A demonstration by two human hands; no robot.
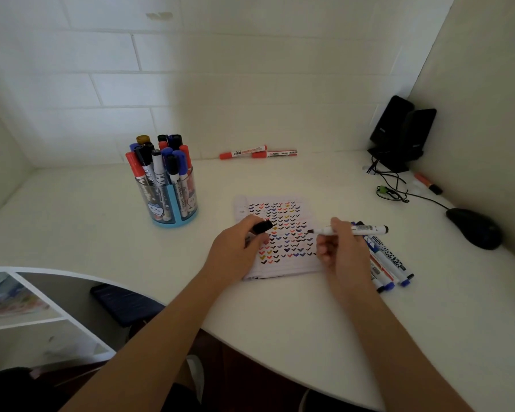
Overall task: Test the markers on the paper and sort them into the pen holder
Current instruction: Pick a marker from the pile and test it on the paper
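Left hand (pixel 238 248): fingers curled round a black marker cap (pixel 262 226). Right hand (pixel 339 248): pinches an uncapped white-barrelled black marker (pixel 357 230), nib over the white lined paper sheet (pixel 280 269); I can't tell if it touches. The sheet is crowded with coloured ticks. The clear pen holder on a blue base (pixel 173 203), well left of the paper, is packed with markers. I'd judge most are done. Still unsorted: a heap of blue and black markers (pixel 390 260) just right of the paper, and two red-capped markers (pixel 259 151) by the wall.

The right hand (pixel 339 248) hides part of the loose blue-capped white markers (pixel 390 257) at four o'clock; their labels are unreadably small.
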